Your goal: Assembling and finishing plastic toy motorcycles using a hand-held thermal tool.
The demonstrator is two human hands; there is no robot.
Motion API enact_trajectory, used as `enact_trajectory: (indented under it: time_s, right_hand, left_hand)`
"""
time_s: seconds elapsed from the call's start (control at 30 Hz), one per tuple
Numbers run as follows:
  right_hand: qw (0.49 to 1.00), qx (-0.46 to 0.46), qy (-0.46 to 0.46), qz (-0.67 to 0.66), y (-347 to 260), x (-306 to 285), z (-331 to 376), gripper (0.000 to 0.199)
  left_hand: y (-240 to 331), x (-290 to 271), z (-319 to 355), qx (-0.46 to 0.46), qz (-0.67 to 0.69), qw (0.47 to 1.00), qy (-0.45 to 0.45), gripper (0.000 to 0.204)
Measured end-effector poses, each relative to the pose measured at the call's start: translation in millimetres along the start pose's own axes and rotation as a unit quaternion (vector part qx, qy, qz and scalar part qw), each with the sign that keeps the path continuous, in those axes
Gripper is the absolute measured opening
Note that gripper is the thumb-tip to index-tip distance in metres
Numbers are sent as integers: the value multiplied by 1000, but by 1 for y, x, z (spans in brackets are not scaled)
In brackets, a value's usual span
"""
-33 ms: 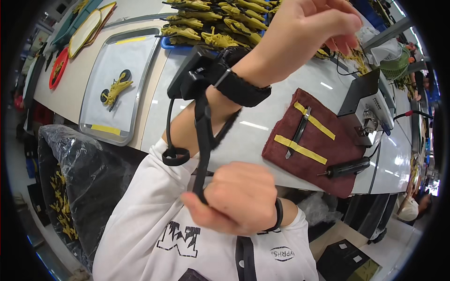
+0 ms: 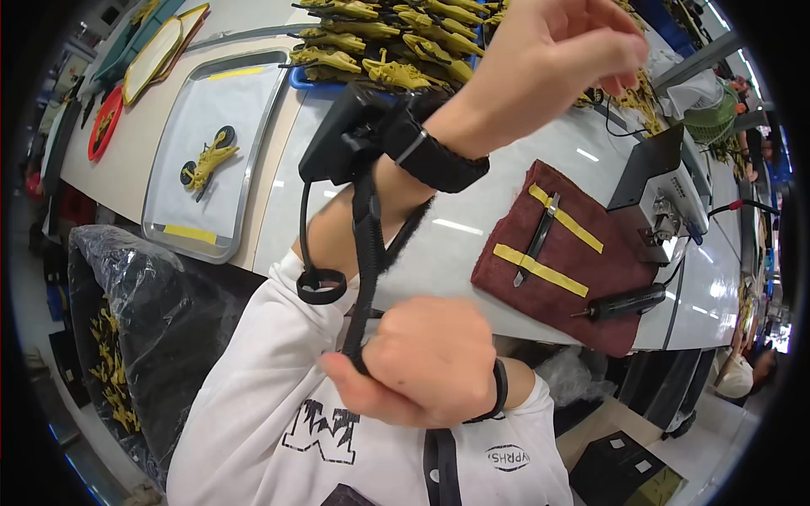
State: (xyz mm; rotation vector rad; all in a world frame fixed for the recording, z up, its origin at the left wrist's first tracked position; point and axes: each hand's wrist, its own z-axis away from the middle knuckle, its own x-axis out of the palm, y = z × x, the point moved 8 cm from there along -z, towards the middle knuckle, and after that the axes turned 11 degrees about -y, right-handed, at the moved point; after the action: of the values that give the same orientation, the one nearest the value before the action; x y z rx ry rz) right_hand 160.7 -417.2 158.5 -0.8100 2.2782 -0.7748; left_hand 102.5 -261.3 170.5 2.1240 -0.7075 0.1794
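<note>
My left hand (image 2: pixel 561 55) reaches across to the upper right, fingers loosely bent and apart, holding nothing. Around its wrist sits a black wristband (image 2: pixel 443 160) carrying a boxy black device (image 2: pixel 342 139). A long black strap (image 2: pixel 368 244) hangs from the band along the forearm. In front of my chest, my right hand (image 2: pixel 434 363) is closed round the lower end of this strap and draws it fairly straight. A short cord with a black loop (image 2: pixel 322 287) dangles from the device beside the left sleeve.
On the table lie a maroon cloth (image 2: pixel 506 261) with tape strips and a slim metal tool (image 2: pixel 537 240), a black electric screwdriver (image 2: pixel 629 302), a metal-cased machine (image 2: pixel 662 202) and a tray (image 2: pixel 245 202) bearing a yellow toy motorbike (image 2: pixel 208 162). Yellow parts fill a blue bin (image 2: pixel 299 80).
My right hand has shifted slightly down and left with the strap end. The device and my left fingers have tilted a little; the table things have stayed put.
</note>
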Motion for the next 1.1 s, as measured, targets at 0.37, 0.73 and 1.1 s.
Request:
enact_trajectory:
  time_s: [0.37, 0.73, 1.1]
  right_hand:
    - [999, -52, 4, 2, -25, 15, -11, 28]
    - [996, 81, -26, 10, 35, -16, 5, 28]
    - [964, 257, -53, 44, 114, -40, 21, 21]
  left_hand:
    - [-1, -5, 9, 148, -371, 916, 32, 12]
    - [13, -48, 5, 56, 219, 971, -78, 26]
    - [24, -5, 7, 42, 485, 853, -189, 30]
